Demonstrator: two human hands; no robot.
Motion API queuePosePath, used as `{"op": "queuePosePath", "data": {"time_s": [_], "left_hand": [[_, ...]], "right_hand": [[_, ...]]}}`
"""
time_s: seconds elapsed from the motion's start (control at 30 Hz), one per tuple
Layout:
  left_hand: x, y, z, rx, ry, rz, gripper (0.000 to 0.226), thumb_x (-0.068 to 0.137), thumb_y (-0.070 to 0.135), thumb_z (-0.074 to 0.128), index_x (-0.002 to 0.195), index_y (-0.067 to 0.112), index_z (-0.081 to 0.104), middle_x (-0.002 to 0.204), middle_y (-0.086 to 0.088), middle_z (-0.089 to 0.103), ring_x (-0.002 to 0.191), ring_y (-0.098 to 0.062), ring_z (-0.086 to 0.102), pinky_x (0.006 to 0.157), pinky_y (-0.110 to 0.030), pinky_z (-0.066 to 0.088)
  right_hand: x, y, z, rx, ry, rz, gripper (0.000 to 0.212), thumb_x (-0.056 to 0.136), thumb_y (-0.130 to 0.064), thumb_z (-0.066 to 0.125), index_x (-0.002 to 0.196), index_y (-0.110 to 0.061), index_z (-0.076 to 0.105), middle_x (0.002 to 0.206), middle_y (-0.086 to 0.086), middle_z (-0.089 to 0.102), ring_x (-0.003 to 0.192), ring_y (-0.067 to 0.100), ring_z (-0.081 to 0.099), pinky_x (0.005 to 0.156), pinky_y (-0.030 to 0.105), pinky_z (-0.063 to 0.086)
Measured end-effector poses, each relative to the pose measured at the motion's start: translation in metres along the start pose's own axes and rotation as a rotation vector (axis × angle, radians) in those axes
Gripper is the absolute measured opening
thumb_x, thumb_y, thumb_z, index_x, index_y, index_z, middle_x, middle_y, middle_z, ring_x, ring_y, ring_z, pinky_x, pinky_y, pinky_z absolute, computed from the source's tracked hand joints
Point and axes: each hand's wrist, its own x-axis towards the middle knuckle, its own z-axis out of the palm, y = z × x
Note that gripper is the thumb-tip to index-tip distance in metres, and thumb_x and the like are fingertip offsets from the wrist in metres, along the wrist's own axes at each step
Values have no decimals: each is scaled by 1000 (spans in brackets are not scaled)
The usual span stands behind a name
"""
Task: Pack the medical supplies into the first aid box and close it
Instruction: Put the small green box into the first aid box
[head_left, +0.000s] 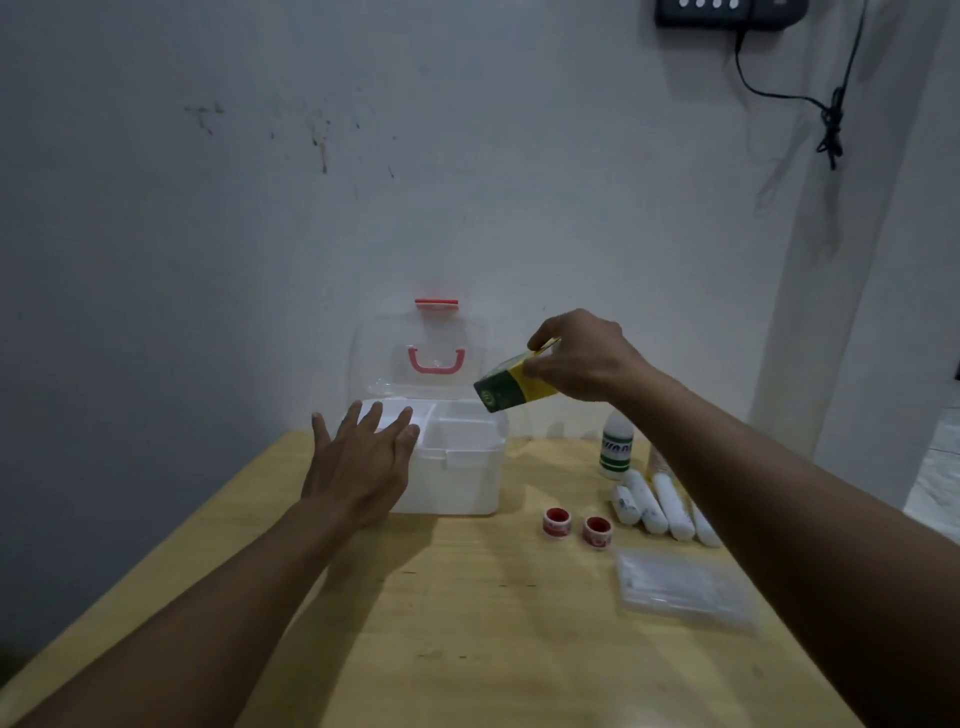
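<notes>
Item in hand: one green-and-yellow carton (511, 382), pinched at its upper end by the fingers (540, 366) of the right hand (584, 356), tilted, held above the right side of the box (457, 457).

Box: one, white, on the wood surface (467, 623) against the wall; clear lid (434, 353) stands open behind it, with a pink handle (435, 362) and a red latch (436, 303). A divided tray appears to sit in the top, though glare hides its layout.

Left hand (358, 462): flat, fingers spread, resting at the box's left edge, holding nothing.

Handling note: best to keep the left hand steadying the box, level the carton over a compartment wide enough for it, lower it lying flat, and release only once it is seated below the rim, so the lid can shut later.

Still outside, all right of the box:
- bottle (616, 449), white with green label: one
- gauze rolls (657, 504), white, side by side: four seen; the right arm may hide more
- tape rolls (576, 527), red-cored: two, just right of the box's front corner
- clear packet (685, 590), nearest the viewer: one
</notes>
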Motion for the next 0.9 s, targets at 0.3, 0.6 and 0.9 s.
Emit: {"op": "queuePosePath", "data": {"time_s": [0.3,0.6,0.9], "left_hand": [[-3,-5,5,-44,-11,30,68,94,55,-1,153,34,25,162,0,21,151,-21,7,118,-58,-1],[-2,-5,7,-98,-13,7,66,94,55,4,152,34,26,162,0,20,151,-21,12,120,-55,3],[2,-11,4,-82,-38,13,57,99,51,6,150,38,27,162,0,21,151,-21,10,119,-56,2]], "right_hand": [[25,-30,20,-43,-272,-95,35,88,-27,67,120,-12,68,108,3,62,94,18,56,73,24,42],[42,-32,69,-124,-423,-66,33,87,-25,70,117,-10,70,113,6,69,95,20,63,80,25,49],[47,-25,94,-194,-412,-89,40,85,-24,70,122,-9,67,113,6,69,95,22,65,87,33,57]]}}
